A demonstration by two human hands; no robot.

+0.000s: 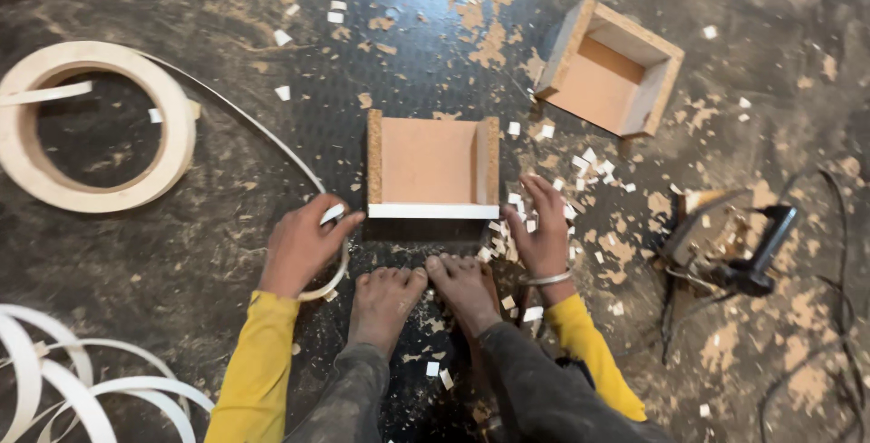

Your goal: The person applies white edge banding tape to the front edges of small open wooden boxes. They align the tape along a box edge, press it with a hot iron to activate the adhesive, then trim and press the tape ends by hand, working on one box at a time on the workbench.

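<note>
A small open box of particle board [430,160] lies on the dark floor in front of me, with a white edge strip [433,211] along its near edge. My left hand [304,245] grips the white edging tape [332,215] at the box's near left corner. The tape runs back in a curve to a big roll [172,126] at the left. My right hand [542,230] rests on the floor beside the box's near right corner, fingers spread, a bangle on the wrist. My two bare feet [426,293] sit just below the box.
A second particle-board box [609,67] lies tilted at the upper right. A dark hand tool with a cable [739,257] sits at the right. Loose coils of white tape [82,380] lie at the lower left. White offcuts and sawdust litter the floor.
</note>
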